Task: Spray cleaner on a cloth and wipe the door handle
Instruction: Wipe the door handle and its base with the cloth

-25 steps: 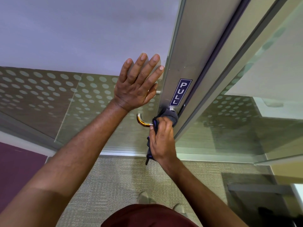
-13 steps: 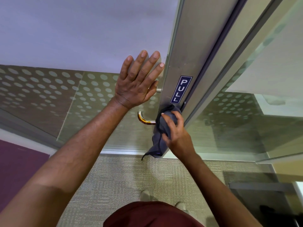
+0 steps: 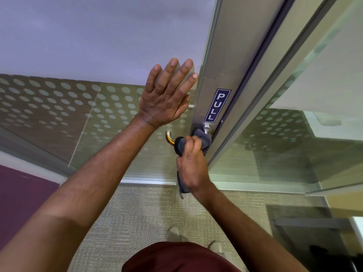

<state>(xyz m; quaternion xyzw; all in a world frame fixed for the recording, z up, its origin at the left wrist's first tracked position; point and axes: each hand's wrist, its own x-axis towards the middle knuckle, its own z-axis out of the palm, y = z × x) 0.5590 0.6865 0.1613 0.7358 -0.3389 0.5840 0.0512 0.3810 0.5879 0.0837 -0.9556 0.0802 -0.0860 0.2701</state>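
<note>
Carpet floor (image 3: 137,209) — two shoes (image 3: 173,233) on it

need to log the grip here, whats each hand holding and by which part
The right hand grips the grey cloth near its upper end, bunched around the door handle; the rest hangs below. The left hand holds nothing, pressed flat on the glass door.

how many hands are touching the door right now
2. The left hand lies flat and open on the glass door, left of the metal frame. The right hand presses a grey cloth around the handle below the PULL sign.
</note>
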